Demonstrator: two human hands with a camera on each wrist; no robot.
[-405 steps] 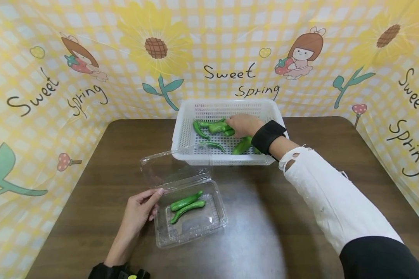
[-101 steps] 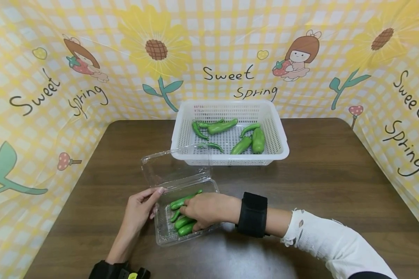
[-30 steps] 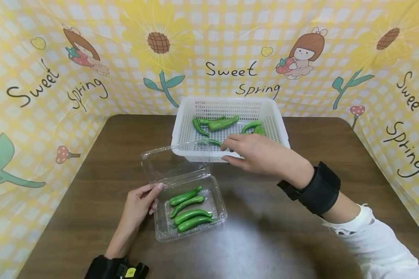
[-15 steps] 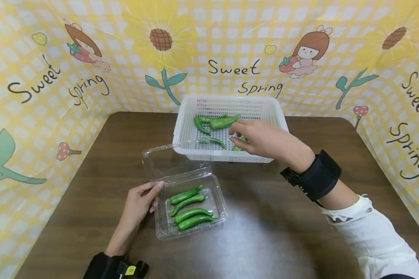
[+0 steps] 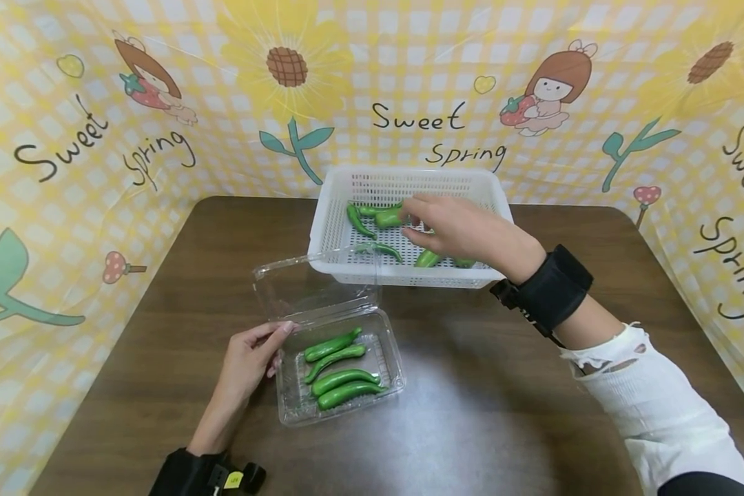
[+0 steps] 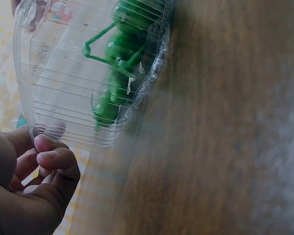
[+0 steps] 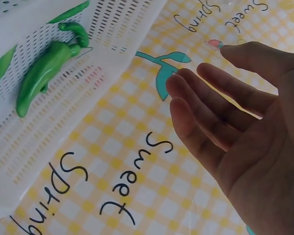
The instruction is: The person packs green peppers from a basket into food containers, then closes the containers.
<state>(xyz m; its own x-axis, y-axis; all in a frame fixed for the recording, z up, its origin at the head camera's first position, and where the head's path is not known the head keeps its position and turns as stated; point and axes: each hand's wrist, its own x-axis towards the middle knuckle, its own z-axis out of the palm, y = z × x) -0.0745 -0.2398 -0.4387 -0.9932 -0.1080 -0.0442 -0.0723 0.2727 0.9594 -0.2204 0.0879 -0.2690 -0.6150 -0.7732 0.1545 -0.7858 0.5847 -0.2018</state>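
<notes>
My left hand [image 5: 243,364] pinches the left rim of a clear plastic clamshell box [image 5: 390,406] between thumb and fingers; the left wrist view shows this grip from close up. Several green peppers [image 5: 346,380] lie side by side in its tray, and its hinged lid [image 5: 316,293] stands raised behind them. My right hand [image 5: 465,231] hovers over a white perforated basket [image 5: 403,277], fingers loosely bent and apart with nothing between them. More green peppers [image 5: 358,222] rest in that basket, some covered by the hand. The right wrist view has one large pepper [image 7: 44,73] near the basket's wall.
Brown wooden tabletop [image 5: 459,413] lies under everything. A yellow checked cloth [image 5: 403,62] with printed flowers and lettering encloses the back and both sides. The basket stands close to the back cloth, and the raised lid overlaps its front left corner in view.
Two more peppers have joined the first two in the box. My right hand let go there, moved back and now hangs over the basket, shifting slightly left lately. The left hand stays put.
</notes>
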